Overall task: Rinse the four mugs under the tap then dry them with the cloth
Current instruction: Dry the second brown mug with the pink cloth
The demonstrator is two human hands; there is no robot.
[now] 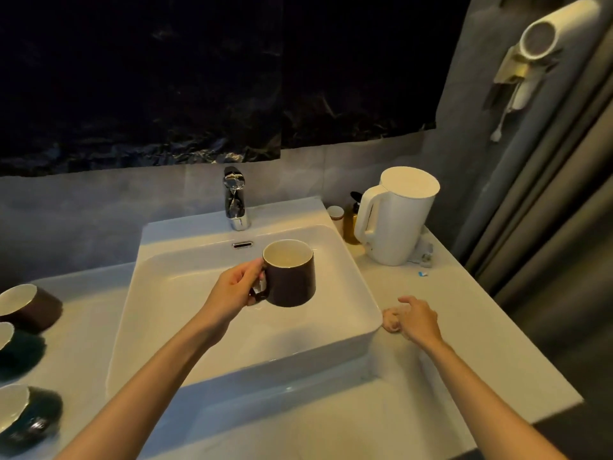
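Observation:
My left hand (pixel 234 288) grips the handle of a dark brown mug (pixel 292 277) with a pale inside, holding it upright over the white sink (pixel 185 277) in front of the chrome tap (pixel 236 200). I see no water stream. Three more mugs lie on their sides on the counter at the left edge: a brown mug (pixel 31 308), a dark mug (pixel 16 345) and a dark green mug (pixel 28 418). My right hand (pixel 419 322) rests beside the sink's front right corner, its loosely bent fingers at a small crumpled beige cloth (pixel 391 322).
A white kettle (pixel 398 217) stands at the back right of the counter (pixel 447 327), with an amber bottle (pixel 351 222) and a small jar (pixel 335 214) beside it. A hair dryer (pixel 534 51) hangs on the right wall. The counter drops off at the right and front.

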